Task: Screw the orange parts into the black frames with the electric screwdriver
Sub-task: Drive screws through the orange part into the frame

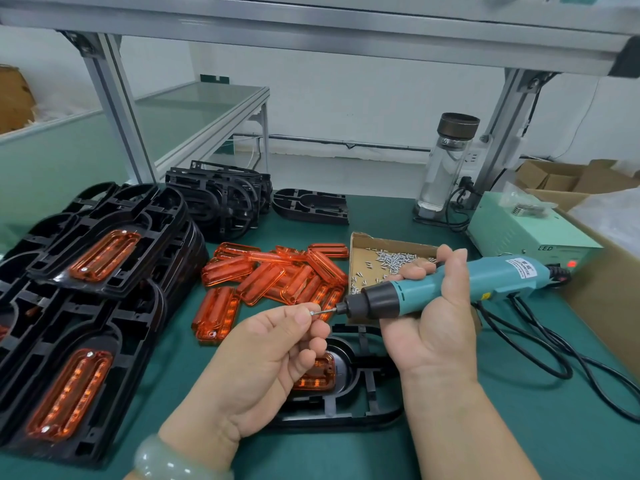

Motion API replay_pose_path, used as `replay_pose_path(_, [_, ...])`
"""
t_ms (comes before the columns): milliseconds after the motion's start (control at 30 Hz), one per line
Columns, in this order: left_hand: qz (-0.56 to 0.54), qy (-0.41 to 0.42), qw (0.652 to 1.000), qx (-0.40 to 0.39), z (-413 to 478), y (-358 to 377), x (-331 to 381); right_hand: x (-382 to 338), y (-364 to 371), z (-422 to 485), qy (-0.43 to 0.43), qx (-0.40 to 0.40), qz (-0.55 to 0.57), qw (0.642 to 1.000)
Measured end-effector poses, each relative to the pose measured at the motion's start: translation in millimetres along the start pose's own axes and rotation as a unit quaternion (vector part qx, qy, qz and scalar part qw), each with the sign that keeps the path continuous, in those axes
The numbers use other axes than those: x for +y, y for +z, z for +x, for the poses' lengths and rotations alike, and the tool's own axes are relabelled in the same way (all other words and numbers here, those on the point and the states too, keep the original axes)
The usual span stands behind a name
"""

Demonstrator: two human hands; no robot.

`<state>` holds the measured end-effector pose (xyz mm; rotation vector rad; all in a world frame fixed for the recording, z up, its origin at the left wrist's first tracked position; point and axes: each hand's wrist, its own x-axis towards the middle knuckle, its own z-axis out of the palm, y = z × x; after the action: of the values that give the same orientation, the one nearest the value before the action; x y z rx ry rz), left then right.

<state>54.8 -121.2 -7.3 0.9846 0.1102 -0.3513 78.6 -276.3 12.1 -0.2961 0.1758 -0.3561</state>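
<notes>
Teal electric screwdriver (450,284) gripped in right hand (433,320); left hand (266,355) pinches screw (312,312) at bit tip.

The pale green power supply box (530,233) is showing the dark letters "LED" on its front face, near the left end. The teal electric screwdriver (450,285) is carrying a white label (523,268) with blue print near its rear, but that lettering is proving too small and tilted to read.
</notes>
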Motion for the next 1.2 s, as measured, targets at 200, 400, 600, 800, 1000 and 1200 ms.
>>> replay_pose_path(200, [0.005, 0.003, 1.0, -0.009, -0.4, -1.5, -0.8, -0.8, -0.2, 0.5, -0.001, 0.008, -0.004, 1.0])
replay_pose_path(400, [0.049, 0.036, 0.998, -0.016, -1.3, -2.9, -1.5, -0.3, 0.2, 0.8, -0.008, 0.002, -0.011, 1.0])
replay_pose_path(600, [0.117, 0.089, 0.989, 0.008, 0.4, -2.6, -3.7, 0.1, -0.2, -0.9, -0.019, -0.023, -0.011, 1.0])
replay_pose_path(800, [0.255, 0.162, 0.952, 0.045, 1.5, -5.3, -3.3, 1.8, 2.4, -2.9, -0.033, -0.034, -0.032, 0.998])
replay_pose_path(1000, [0.351, 0.215, 0.909, 0.066, 0.3, -4.8, -3.0, 3.2, 1.9, -4.6, -0.042, -0.041, -0.027, 0.998])
replay_pose_path(1200, [0.375, 0.224, 0.898, 0.052, -0.2, -5.1, 0.8, 4.9, -0.7, -4.3, -0.051, -0.049, -0.036, 0.997])
